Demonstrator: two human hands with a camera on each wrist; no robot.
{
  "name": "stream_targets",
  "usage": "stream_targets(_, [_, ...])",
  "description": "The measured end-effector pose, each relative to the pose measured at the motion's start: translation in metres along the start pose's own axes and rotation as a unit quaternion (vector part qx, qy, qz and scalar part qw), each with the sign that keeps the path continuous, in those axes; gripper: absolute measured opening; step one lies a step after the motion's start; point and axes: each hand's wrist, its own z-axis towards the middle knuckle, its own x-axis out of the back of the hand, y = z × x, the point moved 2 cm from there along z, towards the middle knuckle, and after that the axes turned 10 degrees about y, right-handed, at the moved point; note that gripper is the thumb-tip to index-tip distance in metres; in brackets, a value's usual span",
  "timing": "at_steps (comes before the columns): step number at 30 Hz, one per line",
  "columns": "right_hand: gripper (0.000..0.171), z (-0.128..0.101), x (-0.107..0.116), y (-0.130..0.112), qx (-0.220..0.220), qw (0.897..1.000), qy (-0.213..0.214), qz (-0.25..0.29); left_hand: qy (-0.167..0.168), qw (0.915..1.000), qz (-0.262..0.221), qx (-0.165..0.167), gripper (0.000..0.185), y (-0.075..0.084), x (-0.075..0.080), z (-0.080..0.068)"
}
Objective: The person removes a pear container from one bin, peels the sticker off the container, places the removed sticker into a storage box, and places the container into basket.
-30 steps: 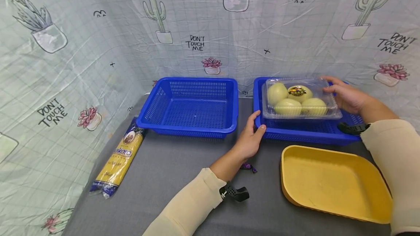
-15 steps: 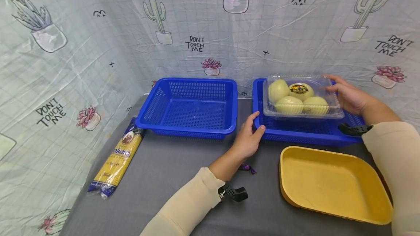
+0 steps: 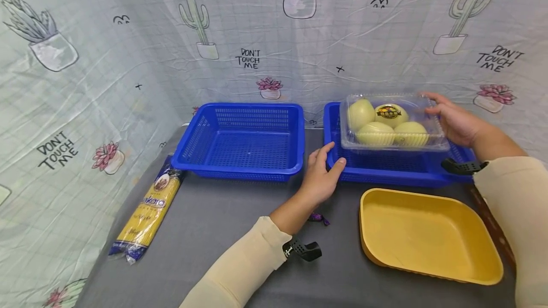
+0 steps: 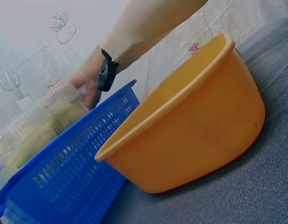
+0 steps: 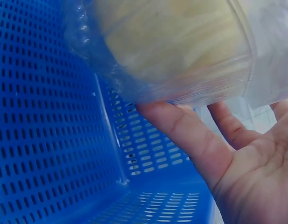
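A clear plastic clamshell (image 3: 393,125) holding four pale yellow-green fruits is gripped at its right end by the right hand (image 3: 455,120), thumb beneath and fingers over the lid, and is held above the right blue basket (image 3: 385,170), which stands at the back right of the worktop (image 3: 222,236). The near left corner of that basket's rim is grasped by the left hand (image 3: 320,178), its fingers curled over the edge. A second blue basket (image 3: 239,139) is seen just beside it at the back centre. A yellow tub (image 3: 428,236) is set at the front right, and a packet of spaghetti (image 3: 147,210) lies along the left edge.
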Motion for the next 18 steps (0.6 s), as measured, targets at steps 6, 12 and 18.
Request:
stream_targets(6, [0.058, -0.007, -0.003, -0.009, 0.003, 1.000, 0.006, 0.016, 0.001, 1.0000, 0.003, -0.007, 0.059, 0.005, 0.002, -0.001])
stream_targets(12, [0.062, -0.016, 0.000, -0.015, -0.003, 1.000, 0.021, -0.002, 0.002, 0.9997, 0.003, -0.023, 0.059, 0.010, 0.003, -0.002])
stream_targets(18, [0.062, -0.025, 0.002, -0.018, -0.004, 0.999, 0.032, -0.004, -0.003, 0.9991, -0.005, -0.042, 0.061, 0.018, 0.008, -0.005])
